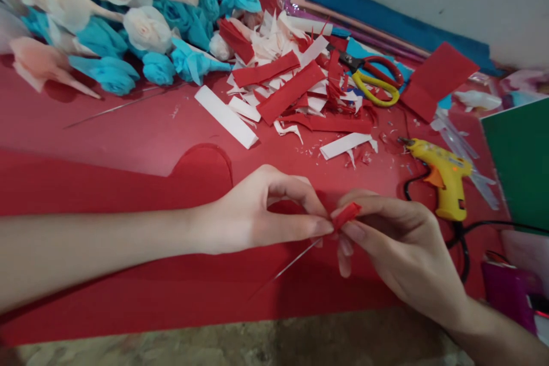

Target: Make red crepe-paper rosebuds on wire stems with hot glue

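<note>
My left hand (274, 211) reaches in from the left, its thumb and forefinger pinching the lower end of a small rolled piece of red paper (346, 216). On the other side, my right hand (398, 246) grips the same roll between thumb and forefinger. A thin wire (295, 261) slants down to the left from under my left fingertips; where it meets the roll is hidden. Beneath my hands lies a long red paper sheet (86, 189) with a rounded end.
Red and white paper scraps (291, 86) are heaped behind my hands, with scissors (377, 80) beside them. A yellow glue gun (446, 177) lies on the right, its cord near my right hand. Blue and cream paper flowers (148, 28) fill the back left. Another wire (107, 110) lies before them.
</note>
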`<state>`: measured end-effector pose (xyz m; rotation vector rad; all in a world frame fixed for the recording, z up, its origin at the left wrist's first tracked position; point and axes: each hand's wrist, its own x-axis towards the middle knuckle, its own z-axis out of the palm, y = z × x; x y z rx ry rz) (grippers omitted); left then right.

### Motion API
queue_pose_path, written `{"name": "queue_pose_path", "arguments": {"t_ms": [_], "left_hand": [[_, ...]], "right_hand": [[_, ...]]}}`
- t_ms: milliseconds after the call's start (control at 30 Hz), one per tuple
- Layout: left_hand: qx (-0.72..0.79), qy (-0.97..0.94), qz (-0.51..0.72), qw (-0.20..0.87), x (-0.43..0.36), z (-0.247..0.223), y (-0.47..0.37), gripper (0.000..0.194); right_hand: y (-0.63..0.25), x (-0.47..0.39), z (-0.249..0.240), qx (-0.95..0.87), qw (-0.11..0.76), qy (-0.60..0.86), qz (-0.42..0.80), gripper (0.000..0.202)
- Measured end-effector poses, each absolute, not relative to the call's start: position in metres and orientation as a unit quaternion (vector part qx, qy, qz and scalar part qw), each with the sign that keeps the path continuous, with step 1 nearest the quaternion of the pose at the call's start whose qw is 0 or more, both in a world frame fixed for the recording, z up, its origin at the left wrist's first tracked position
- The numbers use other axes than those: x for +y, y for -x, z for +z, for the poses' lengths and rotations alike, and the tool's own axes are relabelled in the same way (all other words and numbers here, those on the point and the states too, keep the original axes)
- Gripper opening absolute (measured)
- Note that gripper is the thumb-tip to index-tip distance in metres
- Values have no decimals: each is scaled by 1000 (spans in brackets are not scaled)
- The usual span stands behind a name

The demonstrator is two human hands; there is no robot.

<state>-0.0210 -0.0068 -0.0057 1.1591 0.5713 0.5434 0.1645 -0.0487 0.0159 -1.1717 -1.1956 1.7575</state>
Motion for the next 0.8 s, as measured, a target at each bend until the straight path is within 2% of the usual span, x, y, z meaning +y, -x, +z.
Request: {"name": "queue_pose_path", "arguments": {"t_ms": [667,800], "left_hand": [[285,-568,222,739,-5,-4,20,14],[285,-568,217,741,-5,-4,21,14]], "right_hand": [[-167,-50,16,-458,340,467,676,11],[-168,-49,17,-464,334,459,679,16]]}}
